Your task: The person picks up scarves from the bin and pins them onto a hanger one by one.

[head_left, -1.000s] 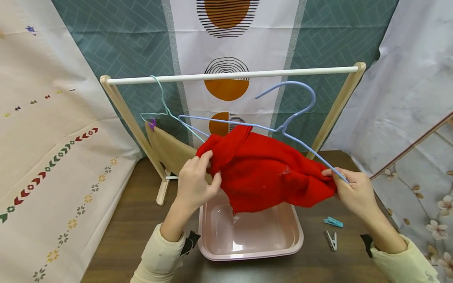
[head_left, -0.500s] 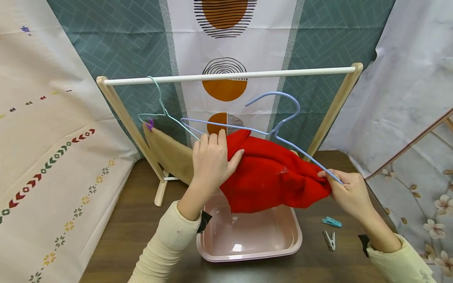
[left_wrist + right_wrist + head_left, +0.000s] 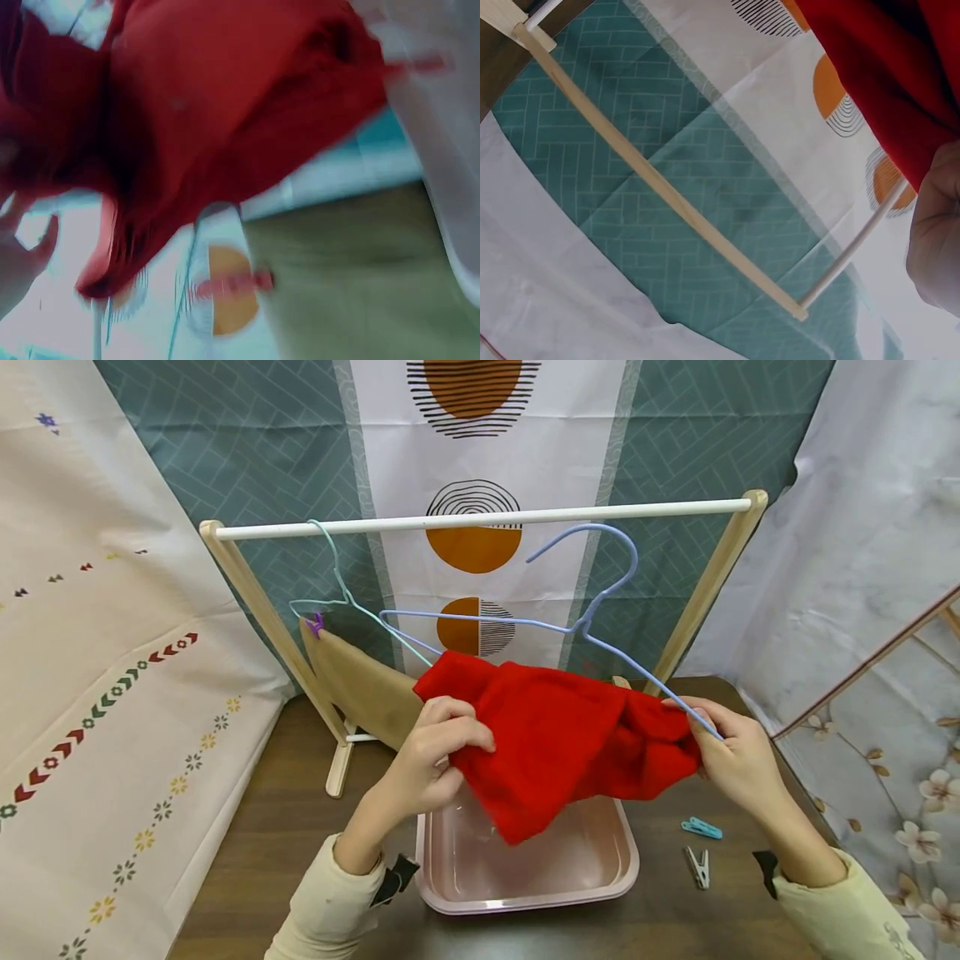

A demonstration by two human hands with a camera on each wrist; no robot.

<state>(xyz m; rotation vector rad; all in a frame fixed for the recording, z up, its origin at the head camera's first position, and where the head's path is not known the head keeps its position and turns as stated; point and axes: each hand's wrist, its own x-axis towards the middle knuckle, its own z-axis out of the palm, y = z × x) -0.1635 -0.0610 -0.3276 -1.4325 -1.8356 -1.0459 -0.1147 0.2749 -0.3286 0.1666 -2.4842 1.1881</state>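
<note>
A red cloth (image 3: pixel 540 727) lies over the lower part of a blue hanger (image 3: pixel 600 602), which is off the rail with its hook up. My right hand (image 3: pixel 738 752) grips the hanger's right end together with the bunched cloth edge. At the cloth's left side, my left hand (image 3: pixel 423 760) has bent fingers touching the fabric, its thumb apart from them. One flap of cloth hangs down in front to a point. In the left wrist view the cloth (image 3: pixel 210 105) is blurred, with part of the left hand (image 3: pixel 19 259) at the left edge.
A wooden drying rack with a white rail (image 3: pixel 480 518) stands behind. On it hangs a mint hanger (image 3: pixel 345 589) with a khaki cloth (image 3: pixel 360 685) held by a purple clip (image 3: pixel 315 623). Below sits a pink basin (image 3: pixel 525 906). A turquoise clothespin (image 3: pixel 702 828) and a grey clothespin (image 3: pixel 698 867) lie at right.
My left hand reached over the cloth's upper left, then came back down and left. The cloth's flap has come over to the front. My right hand keeps hold of the hanger's end.
</note>
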